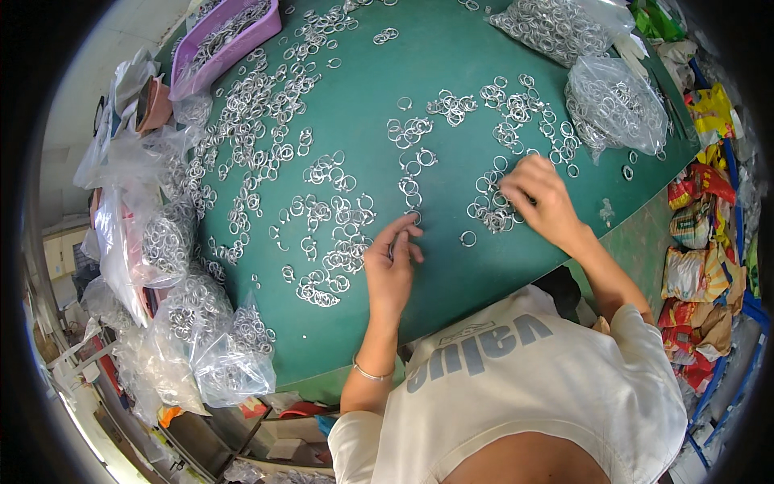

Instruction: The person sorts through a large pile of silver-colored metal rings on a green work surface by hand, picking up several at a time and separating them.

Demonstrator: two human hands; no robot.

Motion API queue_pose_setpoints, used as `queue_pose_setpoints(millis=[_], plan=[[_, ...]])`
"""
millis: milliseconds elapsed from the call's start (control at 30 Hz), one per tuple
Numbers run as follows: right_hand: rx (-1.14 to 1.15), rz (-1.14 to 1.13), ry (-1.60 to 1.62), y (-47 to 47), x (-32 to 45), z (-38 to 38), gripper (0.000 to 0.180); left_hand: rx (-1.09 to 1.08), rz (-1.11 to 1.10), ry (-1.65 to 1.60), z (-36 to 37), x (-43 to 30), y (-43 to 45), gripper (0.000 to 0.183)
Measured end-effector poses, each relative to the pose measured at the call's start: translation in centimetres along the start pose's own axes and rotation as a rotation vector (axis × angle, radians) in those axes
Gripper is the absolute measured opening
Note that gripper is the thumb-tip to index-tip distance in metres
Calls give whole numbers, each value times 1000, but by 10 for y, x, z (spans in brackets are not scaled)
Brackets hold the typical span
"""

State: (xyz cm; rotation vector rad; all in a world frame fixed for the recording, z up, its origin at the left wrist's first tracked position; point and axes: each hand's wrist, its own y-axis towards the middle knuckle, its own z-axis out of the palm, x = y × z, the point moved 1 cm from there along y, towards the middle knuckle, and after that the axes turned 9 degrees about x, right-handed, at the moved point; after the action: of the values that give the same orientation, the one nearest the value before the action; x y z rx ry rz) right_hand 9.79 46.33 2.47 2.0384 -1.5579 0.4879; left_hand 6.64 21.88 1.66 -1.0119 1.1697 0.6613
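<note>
My left hand (392, 257) rests near the middle of the green table (444, 272), fingers loosely curled, its index fingertip touching a metal ring (413, 217) at the lower end of a short row. My right hand (535, 187), slightly blurred, hovers at a cluster of silvery rings (497, 219); whether its fingers pinch one is hidden. A single ring (468, 239) lies between the hands. Further small ring groups lie beyond, such as a bunch (452, 107) ahead and another (521, 107) past my right hand. Left of my left hand are more clustered rings (346, 254).
A large spread of loose rings (260, 121) covers the table's left part. A purple plastic basket (227, 51) of metal pieces stands at the far left. Clear bags of rings (169, 242) line the left edge; more bags (617, 109) lie at the far right.
</note>
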Motion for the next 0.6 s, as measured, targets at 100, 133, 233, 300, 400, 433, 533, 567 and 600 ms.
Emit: queue_pose_setpoints(millis=[100,133,233,300,400,433,533,567,600], plan=[[-57,141,28,24,6,3,16,-62,136,513,-1,-4,14,20],[-47,82,79,37,9,12,18,-74,127,584,0,-5,20,20],[-186,-92,-61,73,22,39,15,-112,126,783,8,-6,30,20],[-96,-133,-113,77,12,48,13,-143,161,896,10,-5,32,21],[-78,-97,-64,75,0,48,10,-166,128,904,2,-2,27,18],[-89,-66,-27,72,-6,46,10,-167,110,901,-1,0,25,19],[92,248,568,64,-9,30,12,-161,113,890,-5,-3,21,16],[175,411,854,62,-7,25,13,-176,132,838,-5,-1,22,16],[299,456,918,61,-12,20,16,-189,152,786,-3,0,23,16]])
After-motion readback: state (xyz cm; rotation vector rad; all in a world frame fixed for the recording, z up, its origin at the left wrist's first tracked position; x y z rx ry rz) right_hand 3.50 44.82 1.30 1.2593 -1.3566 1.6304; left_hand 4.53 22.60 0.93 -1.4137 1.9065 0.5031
